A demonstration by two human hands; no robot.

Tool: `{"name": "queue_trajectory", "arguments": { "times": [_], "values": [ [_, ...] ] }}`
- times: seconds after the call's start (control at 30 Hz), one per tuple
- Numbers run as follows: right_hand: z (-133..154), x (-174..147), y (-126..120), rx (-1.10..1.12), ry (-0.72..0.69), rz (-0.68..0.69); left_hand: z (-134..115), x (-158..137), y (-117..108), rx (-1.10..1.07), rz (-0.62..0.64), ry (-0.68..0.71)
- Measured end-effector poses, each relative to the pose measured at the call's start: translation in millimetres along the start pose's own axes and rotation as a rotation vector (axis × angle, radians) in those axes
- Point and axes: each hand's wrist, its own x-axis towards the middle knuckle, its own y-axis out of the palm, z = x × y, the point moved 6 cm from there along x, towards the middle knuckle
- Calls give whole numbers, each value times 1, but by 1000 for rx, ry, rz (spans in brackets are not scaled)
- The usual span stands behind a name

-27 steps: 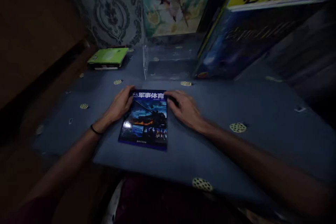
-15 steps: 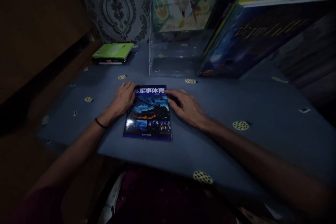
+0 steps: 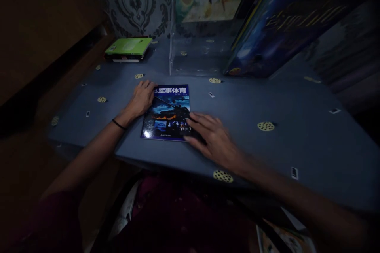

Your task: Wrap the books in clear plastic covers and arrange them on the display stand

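A glossy dark blue book (image 3: 169,106) with a tank on its cover lies flat and closed on the cloth-covered table. My left hand (image 3: 142,97) rests over its upper left edge, fingers bent slightly and lying on the cover corner. At the lower right side of the book is my right hand (image 3: 212,136), a little blurred, with its fingers apart and the tips at the cover's edge. Neither hand lifts the book.
A small stack of books with a green cover (image 3: 129,46) lies at the back left. Behind the book stands a clear acrylic holder (image 3: 198,61), and large upright books (image 3: 285,27) lean at the back right. The table's front edge (image 3: 166,166) is close to my body.
My right hand has moved down along the book's right side, from the upper right corner to the lower right. My left hand stays at the upper left. The view has tilted slightly down.
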Motion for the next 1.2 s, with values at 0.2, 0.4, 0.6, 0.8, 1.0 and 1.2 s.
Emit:
{"name": "queue_trajectory", "arguments": {
  "times": [0.2,0.4,0.6,0.8,1.0,1.2],
  "values": [
    [10,-16,-2,-50,-86,-60,0,0,2,-47,71,-73],
    [-1,-12,1,-89,-86,-80,-5,-1,-3,-25,-23,-38],
    [-1,-16,2,-90,-48,-30,-2,-3,0,-59,-60,-34],
    [18,-6,-17,-72,44,63,0,-5,2,-95,-65,-33],
    [59,47,-10,45,11,151,-4,-4,-1,-93,-84,-28],
    [64,94,28,116,-72,263,2,-3,3,-113,-74,-27]
  ]
}}
